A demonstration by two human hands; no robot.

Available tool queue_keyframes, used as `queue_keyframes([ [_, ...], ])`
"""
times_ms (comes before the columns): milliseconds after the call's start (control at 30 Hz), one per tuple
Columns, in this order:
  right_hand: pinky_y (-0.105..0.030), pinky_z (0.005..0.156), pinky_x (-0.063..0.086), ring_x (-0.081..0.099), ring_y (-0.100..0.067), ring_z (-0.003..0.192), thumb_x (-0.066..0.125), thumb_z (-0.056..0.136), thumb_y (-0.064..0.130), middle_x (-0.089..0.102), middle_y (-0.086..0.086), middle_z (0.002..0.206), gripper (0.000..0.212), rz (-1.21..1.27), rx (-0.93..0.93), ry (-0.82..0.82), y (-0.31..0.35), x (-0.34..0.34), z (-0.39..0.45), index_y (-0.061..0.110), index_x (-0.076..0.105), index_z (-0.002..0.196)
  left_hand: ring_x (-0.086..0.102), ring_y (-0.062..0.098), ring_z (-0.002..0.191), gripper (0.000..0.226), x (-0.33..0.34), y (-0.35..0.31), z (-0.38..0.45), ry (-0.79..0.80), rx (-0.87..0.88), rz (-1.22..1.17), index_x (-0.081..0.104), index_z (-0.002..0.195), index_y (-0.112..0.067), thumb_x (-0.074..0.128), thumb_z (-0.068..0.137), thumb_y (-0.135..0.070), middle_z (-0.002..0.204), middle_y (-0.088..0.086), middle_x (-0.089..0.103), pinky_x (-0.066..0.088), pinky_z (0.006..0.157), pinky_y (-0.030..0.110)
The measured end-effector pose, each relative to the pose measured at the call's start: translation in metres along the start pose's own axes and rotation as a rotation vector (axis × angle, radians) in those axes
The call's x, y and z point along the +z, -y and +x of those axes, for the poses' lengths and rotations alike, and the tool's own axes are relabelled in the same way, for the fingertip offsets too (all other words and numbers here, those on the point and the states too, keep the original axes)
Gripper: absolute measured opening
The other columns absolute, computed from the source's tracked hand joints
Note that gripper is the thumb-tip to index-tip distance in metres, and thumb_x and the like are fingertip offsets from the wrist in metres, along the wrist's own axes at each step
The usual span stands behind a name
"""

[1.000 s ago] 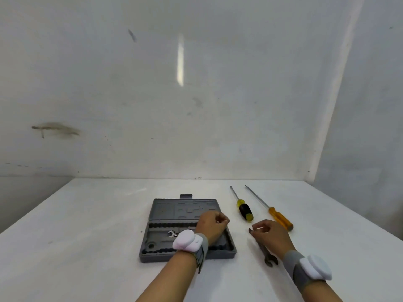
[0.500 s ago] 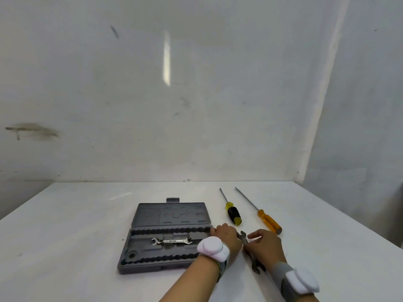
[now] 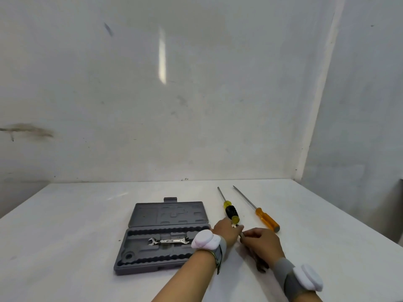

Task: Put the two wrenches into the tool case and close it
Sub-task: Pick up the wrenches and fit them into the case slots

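Both forearms reach forward from the bottom edge, bare, each with a grey strap and a white padded module at the wrist. The left forearm runs from about 6 o'clock up toward 1 o'clock; the left hand (image 3: 225, 231) is turned back-up, its fingers curled downward and pointed toward the other hand. The right forearm enters at the lower right corner and angles toward 11 o'clock; the right hand (image 3: 262, 243) is also back-up, knuckles raised, fingers bent and pinched at its tip. The two hands meet fingertip to fingertip, low over the surface, left just ahead of right.
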State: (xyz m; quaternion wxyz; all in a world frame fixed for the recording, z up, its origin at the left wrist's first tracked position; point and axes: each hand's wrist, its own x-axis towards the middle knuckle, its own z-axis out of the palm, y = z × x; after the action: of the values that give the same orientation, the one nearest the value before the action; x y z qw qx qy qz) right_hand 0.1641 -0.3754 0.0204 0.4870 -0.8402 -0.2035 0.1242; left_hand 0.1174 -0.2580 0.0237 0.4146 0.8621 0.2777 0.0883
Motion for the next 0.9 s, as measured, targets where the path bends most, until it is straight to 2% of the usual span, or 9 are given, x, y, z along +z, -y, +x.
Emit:
queue_keyframes([
  [67,-0.017,0.058,0.052,0.067,-0.018,0.071,0.073,0.078,0.013,0.074,-0.008,0.085,0.023,0.04,-0.012,0.033,0.004,-0.001,-0.002,0.01,0.074,0.101,0.061,0.027,0.098,0.019,-0.007,-0.001,-0.002,-0.005,0.029,-0.178,0.06,0.081,-0.02,0.053,0.088,-0.035,0.107,0.012,0.064,0.047,0.088,0.033],
  [100,-0.02,0.06,0.054,0.069,-0.021,0.076,0.074,0.077,0.011,0.074,-0.01,0.088,0.025,0.065,-0.02,0.046,0.007,-0.002,-0.004,0.008,0.074,0.102,0.064,0.024,0.078,0.024,-0.01,-0.001,-0.002,0.007,0.027,-0.268,0.057,0.067,-0.02,0.055,0.087,-0.033,0.09,0.011,0.065,0.053,0.085,0.037],
  [167,-0.023,0.063,0.056,0.07,-0.026,0.084,0.075,0.076,0.009,0.074,-0.013,0.094,0.029,0.104,-0.052,0.056,0.012,-0.002,-0.005,0.005,0.072,0.104,0.062,0.013,0.048,0.026,-0.016,0.0,-0.003,0.026,-0.009,-0.457,0.058,0.06,-0.015,0.061,0.085,-0.024,0.065,0.004,0.065,0.057,0.076,0.036],
  [233,-0.023,0.063,0.056,0.069,-0.026,0.086,0.075,0.075,0.009,0.073,-0.014,0.097,0.03,0.132,-0.08,0.065,0.019,-0.001,-0.008,0.004,0.071,0.105,0.06,0.008,0.037,0.022,-0.023,0.004,0.001,-0.01,-0.041,-0.592,0.061,0.062,-0.01,0.064,0.084,-0.014,0.045,-0.002,0.064,0.058,0.067,0.03],
  [367,-0.02,0.059,0.054,0.068,-0.019,0.076,0.073,0.077,0.014,0.073,-0.006,0.085,0.026,0.141,-0.133,0.1,0.033,0.002,-0.01,0.009,0.072,0.103,0.06,0.01,0.035,0.022,-0.041,0.008,-0.005,-0.043,-0.075,-0.803,0.062,0.063,-0.002,0.062,0.085,-0.003,0.056,0.01,0.063,0.055,0.047,0.018],
  [467,-0.023,0.055,0.052,0.068,-0.017,0.068,0.073,0.078,0.018,0.072,-0.004,0.08,0.024,0.137,-0.139,0.138,0.04,0.007,-0.01,0.016,0.071,0.101,0.06,0.011,0.036,0.022,-0.055,0.015,-0.011,-0.092,-0.099,-0.9,0.061,0.064,0.0,0.06,0.086,-0.004,0.064,0.013,0.061,0.054,0.046,0.016],
  [667,-0.023,0.063,0.057,0.068,-0.019,0.078,0.069,0.084,0.014,0.071,-0.01,0.098,0.027,0.379,-0.052,0.294,0.042,0.017,-0.014,0.01,0.067,0.111,0.059,0.009,0.033,0.025,-0.084,0.042,-0.019,-0.237,-0.144,-1.121,0.059,0.063,0.001,0.056,0.088,-0.003,0.038,0.001,0.062,0.054,0.043,0.016],
  [767,-0.022,0.067,0.06,0.069,-0.022,0.086,0.065,0.086,0.004,0.069,-0.015,0.103,0.03,0.6,-0.011,0.375,0.04,0.026,-0.015,0.005,0.064,0.116,0.063,0.012,0.041,0.023,-0.1,0.059,-0.028,-0.278,-0.154,-1.205,0.059,0.066,0.003,0.057,0.088,-0.003,0.049,0.007,0.065,0.056,0.046,0.016],
  [900,-0.021,0.074,0.061,0.071,-0.022,0.094,0.066,0.083,-0.002,0.07,-0.02,0.11,0.036,0.619,-0.025,0.452,0.042,0.041,-0.016,0.004,0.062,0.118,0.06,0.024,0.068,0.017,-0.119,0.077,-0.045,-0.254,-0.171,-1.248,0.058,0.073,0.005,0.053,0.089,0.0,0.074,0.018,0.059,0.056,0.047,0.018],
])
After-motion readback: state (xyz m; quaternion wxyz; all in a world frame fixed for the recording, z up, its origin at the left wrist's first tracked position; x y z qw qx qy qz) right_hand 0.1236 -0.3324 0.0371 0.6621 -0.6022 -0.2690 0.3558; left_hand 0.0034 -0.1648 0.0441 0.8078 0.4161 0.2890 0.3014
